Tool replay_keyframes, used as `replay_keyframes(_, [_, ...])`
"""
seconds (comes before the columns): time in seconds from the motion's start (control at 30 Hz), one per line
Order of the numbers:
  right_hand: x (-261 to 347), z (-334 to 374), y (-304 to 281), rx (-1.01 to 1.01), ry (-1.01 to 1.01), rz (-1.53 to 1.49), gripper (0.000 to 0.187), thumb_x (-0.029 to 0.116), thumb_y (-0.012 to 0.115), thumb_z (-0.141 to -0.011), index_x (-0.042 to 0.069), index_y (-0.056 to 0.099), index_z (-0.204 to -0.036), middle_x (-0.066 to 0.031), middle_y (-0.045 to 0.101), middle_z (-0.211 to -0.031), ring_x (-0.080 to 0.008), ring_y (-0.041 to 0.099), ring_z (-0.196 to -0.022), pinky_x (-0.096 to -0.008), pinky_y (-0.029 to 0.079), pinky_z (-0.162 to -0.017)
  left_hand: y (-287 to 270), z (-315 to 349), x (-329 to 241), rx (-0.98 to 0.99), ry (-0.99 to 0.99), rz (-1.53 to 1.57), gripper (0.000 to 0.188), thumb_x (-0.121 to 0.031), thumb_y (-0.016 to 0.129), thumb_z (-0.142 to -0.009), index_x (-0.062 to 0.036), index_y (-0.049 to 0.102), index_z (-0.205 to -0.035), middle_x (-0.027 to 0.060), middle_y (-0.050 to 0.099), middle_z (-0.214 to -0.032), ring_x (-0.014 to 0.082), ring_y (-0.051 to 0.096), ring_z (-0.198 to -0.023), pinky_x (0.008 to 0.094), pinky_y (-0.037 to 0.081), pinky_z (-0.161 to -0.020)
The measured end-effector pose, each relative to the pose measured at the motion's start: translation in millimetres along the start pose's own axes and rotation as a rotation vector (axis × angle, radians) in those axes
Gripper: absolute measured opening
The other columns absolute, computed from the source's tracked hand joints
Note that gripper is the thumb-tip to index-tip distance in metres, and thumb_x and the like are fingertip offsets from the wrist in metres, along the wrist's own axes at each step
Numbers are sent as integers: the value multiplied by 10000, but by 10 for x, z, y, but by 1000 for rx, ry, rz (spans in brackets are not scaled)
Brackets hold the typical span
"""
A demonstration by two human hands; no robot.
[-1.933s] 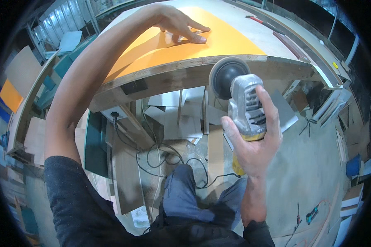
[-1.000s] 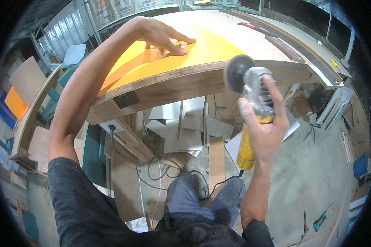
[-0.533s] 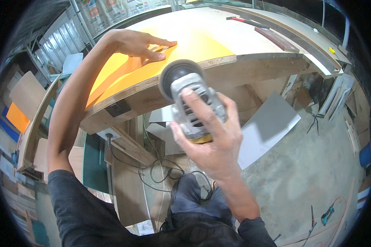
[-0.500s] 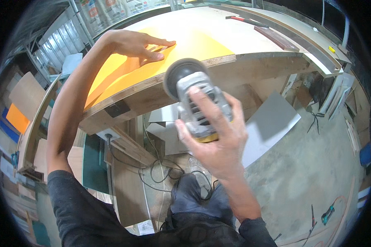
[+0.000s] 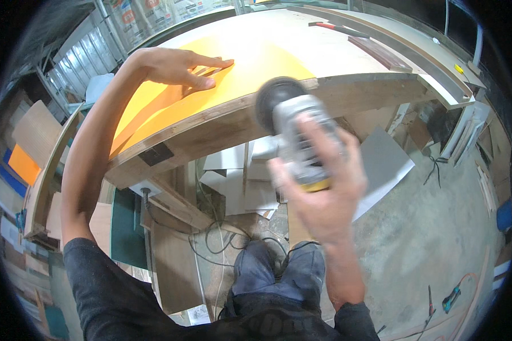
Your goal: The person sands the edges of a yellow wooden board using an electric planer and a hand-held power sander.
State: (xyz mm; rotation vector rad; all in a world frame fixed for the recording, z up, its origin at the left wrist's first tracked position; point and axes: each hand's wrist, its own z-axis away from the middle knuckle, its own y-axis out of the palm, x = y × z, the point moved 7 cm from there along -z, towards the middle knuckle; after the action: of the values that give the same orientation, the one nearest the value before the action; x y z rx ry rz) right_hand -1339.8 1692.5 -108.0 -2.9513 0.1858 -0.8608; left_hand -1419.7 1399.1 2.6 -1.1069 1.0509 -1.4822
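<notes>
My right hand is wrapped round the grey body of a grinder with a yellow rear end. Its round dark disc is at the table's near wooden edge; blur keeps me from telling whether it touches. An orange sheet lies over the tabletop up to that edge. My left hand rests on the sheet to the left of the grinder, index finger and thumb stretched out and the other fingers partly hidden; it holds nothing.
A red-and-black hammer and a brown wooden block lie on the table's far right, beside a long metal-edged strip. Below, a black cable loops over the floor near my legs. Grey-white sheets lean underneath.
The grinder has moved right along the table edge with my right hand. My left hand has shifted slightly left, still over the orange sheet.
</notes>
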Motion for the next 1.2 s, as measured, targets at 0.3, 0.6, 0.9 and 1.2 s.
replay_keyframes(0.3, [-221,-137,-270,-87,10,-5,660,155,871,-722,232,667,-1345,-187,603,-1186,-285,702,-993,-392,617,-786,-13,10,18,-13,-4,25,845,-749,532,-837,-392,345,-1580,84,301,-1664,393,285,-1520,612,188,-1244])
replay_keyframes(0.6, [-72,23,-51,-26,-44,-4,688,124,881,-700,181,663,-1350,-181,621,-1203,-273,667,-1056,-361,579,-865,33,-32,104,4,-4,19,887,-793,518,-808,-417,317,-1585,89,301,-1663,409,289,-1515,625,201,-1235])
replay_keyframes(0.9, [-272,-69,-255,-80,31,-35,665,117,859,-733,204,654,-1360,-159,629,-1205,-266,667,-1075,-369,581,-879,-1,8,74,-6,24,-40,867,-800,453,-845,-389,307,-1594,106,298,-1661,413,275,-1519,643,191,-1232])
replay_keyframes(1.2, [46,60,37,-9,-42,-43,676,167,873,-722,246,660,-1358,-172,611,-1224,-274,684,-1048,-380,621,-815,29,56,130,-24,33,-13,815,-740,477,-883,-380,310,-1595,95,290,-1666,392,260,-1530,602,183,-1249])
